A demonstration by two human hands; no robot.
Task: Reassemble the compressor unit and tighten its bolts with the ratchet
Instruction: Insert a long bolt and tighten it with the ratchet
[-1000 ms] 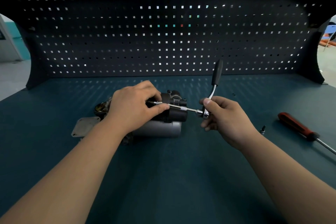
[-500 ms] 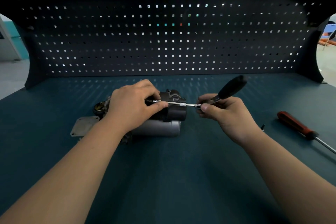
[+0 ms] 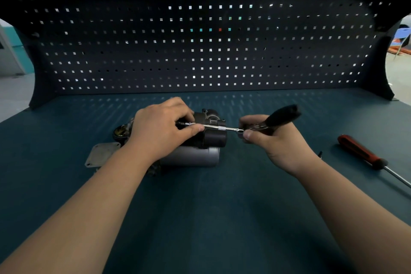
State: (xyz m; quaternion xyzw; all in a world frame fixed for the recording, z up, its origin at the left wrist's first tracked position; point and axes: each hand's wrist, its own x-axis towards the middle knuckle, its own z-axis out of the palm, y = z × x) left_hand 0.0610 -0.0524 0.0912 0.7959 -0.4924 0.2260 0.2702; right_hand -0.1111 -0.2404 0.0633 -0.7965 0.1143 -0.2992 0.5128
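A dark teal table (image 3: 200,218) stretches in front of you, backed by a black pegboard (image 3: 200,51) with rows of small square holes.

At the far left of the group of things, a flat grey metal plate (image 3: 102,154) with holes at its corners lies on the table. Just behind it sits a round dark part (image 3: 121,134), half hidden by your left wrist.

Your left hand (image 3: 162,131) reaches in from the lower left and rests on top of the compressor (image 3: 211,139). Its thumb and fingers are curled and pinch the left end of a thin silver extension bar (image 3: 219,127). The exact spot where the bar meets the compressor is hidden under your fingers.

The compressor lies on its side near the middle of the table. It has a black upper body and a silver cylinder (image 3: 191,157) along its near side.

The extension bar runs nearly level, left to right, across the top of the compressor to the ratchet (image 3: 281,115). Your right hand (image 3: 273,142) is closed around the head of the ratchet, thumb toward you. The black handle sticks out above your knuckles, pointing up and to the right.

Right of your right wrist, a small bolt (image 3: 320,153) sits on the table. Farther right, well apart from the compressor, lies a screwdriver (image 3: 360,151) with a red handle, its metal shaft pointing toward the lower right edge.
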